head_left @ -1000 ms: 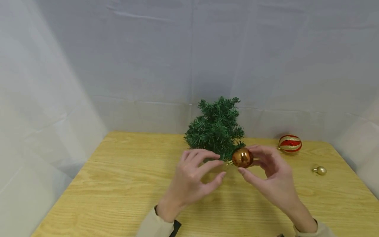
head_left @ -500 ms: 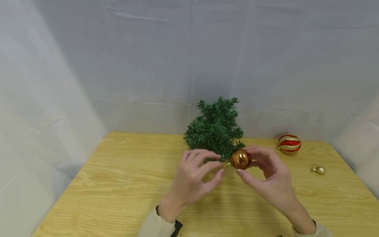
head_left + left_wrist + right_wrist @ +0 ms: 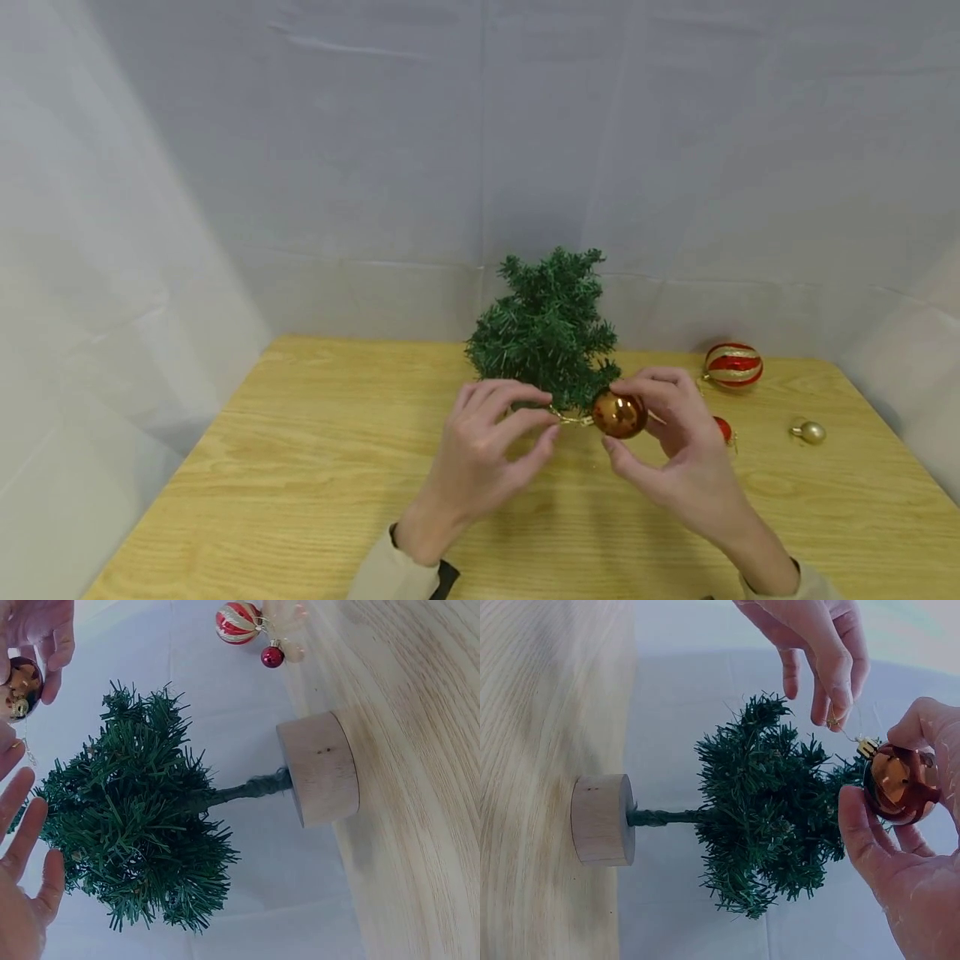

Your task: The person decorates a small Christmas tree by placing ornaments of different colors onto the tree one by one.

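Note:
My right hand (image 3: 686,454) holds a shiny copper-brown Christmas ball (image 3: 619,413) between thumb and fingers, its gold cap turned to the left. From the cap a thin gold string (image 3: 572,419) runs to my left hand (image 3: 483,450), whose fingertips pinch its far end, as the right wrist view shows. Just behind both hands stands a small green artificial Christmas tree (image 3: 551,325). Its round wooden base (image 3: 321,769) shows upright on the table in the left wrist view; the hands are level with its branches.
Right of the tree, a red-and-gold striped ball (image 3: 733,365) lies near the back of the wooden table (image 3: 300,450). A small red ball (image 3: 722,429) is partly hidden by my right hand, with a small gold ball (image 3: 812,432) farther right. White cloth (image 3: 375,167) hangs behind.
My right hand has shifted the copper ball slightly right, after a small move left. The gold string now stretches visibly between cap and left fingertips. The small red ball has come into view.

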Demonstrator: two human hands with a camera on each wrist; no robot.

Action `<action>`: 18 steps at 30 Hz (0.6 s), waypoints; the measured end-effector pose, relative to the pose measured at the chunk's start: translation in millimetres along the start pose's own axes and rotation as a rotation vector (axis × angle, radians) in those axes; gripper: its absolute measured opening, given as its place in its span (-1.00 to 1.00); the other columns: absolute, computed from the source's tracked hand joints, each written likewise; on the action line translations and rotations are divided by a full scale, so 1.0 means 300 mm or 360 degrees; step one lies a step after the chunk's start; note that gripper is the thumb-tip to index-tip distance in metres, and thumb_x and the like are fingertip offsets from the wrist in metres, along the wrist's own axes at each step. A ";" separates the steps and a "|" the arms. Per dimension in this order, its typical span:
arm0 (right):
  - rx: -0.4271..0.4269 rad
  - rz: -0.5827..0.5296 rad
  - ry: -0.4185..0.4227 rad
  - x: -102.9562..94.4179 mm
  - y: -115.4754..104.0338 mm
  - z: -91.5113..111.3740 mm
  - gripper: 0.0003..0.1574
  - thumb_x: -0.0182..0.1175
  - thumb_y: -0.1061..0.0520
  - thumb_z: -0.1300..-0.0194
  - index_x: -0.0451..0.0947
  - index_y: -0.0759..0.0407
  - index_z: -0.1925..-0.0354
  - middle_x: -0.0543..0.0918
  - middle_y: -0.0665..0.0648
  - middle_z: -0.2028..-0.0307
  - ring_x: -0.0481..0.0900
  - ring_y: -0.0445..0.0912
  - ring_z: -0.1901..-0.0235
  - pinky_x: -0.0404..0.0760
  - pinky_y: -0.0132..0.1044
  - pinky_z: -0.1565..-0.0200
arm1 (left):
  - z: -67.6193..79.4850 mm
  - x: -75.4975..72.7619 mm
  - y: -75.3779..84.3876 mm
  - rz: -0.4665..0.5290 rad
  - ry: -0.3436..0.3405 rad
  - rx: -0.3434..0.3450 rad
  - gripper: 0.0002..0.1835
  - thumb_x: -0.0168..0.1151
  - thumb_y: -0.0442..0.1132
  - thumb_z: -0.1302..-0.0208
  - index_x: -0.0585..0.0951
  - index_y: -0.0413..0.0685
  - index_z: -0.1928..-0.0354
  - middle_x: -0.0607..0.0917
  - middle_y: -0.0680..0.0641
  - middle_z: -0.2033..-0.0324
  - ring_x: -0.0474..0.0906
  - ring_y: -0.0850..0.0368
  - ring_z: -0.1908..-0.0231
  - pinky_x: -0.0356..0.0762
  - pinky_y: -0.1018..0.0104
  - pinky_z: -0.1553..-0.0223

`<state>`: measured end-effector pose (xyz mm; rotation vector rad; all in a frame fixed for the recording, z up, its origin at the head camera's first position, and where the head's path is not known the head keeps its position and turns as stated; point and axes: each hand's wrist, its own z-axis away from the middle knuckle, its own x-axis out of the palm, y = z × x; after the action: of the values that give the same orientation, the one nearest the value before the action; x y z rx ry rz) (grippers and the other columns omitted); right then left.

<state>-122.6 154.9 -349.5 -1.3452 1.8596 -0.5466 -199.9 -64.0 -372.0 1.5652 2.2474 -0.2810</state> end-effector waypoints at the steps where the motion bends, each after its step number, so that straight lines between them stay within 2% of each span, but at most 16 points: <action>1: 0.0010 0.0012 -0.0001 0.001 -0.001 0.000 -0.25 0.29 0.69 0.02 0.44 0.45 -0.17 0.37 -0.02 -0.14 0.61 -0.23 -0.07 0.69 -0.44 -0.02 | 0.000 0.000 0.001 0.0002 0.0001 -0.0003 -0.95 0.43 -0.21 -0.17 0.75 0.02 0.33 0.80 0.01 0.17 0.67 0.13 0.11 0.58 0.23 0.01; 4: 0.0006 0.0049 -0.0016 0.002 0.001 -0.002 -0.27 0.29 0.68 0.02 0.39 0.46 -0.15 0.37 0.02 -0.20 0.60 -0.24 -0.09 0.71 -0.42 0.02 | 0.000 -0.002 0.003 0.0006 -0.0001 -0.0009 -0.95 0.43 -0.22 -0.17 0.75 0.02 0.33 0.80 0.01 0.17 0.67 0.13 0.11 0.58 0.23 0.01; 7: -0.0023 0.0085 -0.0046 0.005 0.007 -0.002 -0.29 0.28 0.67 0.02 0.36 0.44 -0.12 0.39 0.17 -0.24 0.60 -0.25 -0.10 0.72 -0.40 0.06 | 0.000 -0.003 0.004 0.0010 -0.0004 -0.0014 -0.95 0.43 -0.22 -0.16 0.75 0.01 0.33 0.80 0.01 0.16 0.67 0.13 0.10 0.58 0.23 0.00; 11: -0.0062 0.0130 -0.0049 0.008 0.010 -0.001 -0.36 0.26 0.66 0.00 0.36 0.36 -0.03 0.46 0.33 -0.18 0.62 -0.25 -0.08 0.74 -0.40 0.14 | 0.000 -0.003 0.004 0.0016 -0.0004 -0.0008 -0.95 0.43 -0.23 -0.15 0.74 0.01 0.34 0.80 0.01 0.16 0.67 0.13 0.10 0.57 0.23 0.01; 18: -0.0161 0.0206 -0.0023 0.013 0.010 -0.003 -0.47 0.26 0.63 -0.01 0.37 0.34 0.08 0.57 0.21 -0.04 0.62 -0.22 0.10 0.67 -0.44 0.30 | 0.001 -0.002 0.007 0.0032 -0.0004 -0.0011 -0.96 0.43 -0.24 -0.15 0.74 0.01 0.34 0.80 0.01 0.17 0.67 0.13 0.11 0.57 0.26 0.03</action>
<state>-125.6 152.4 -352.5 -1.2787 1.9691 -0.3801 -197.6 -63.9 -372.0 1.5819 2.2270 -0.2693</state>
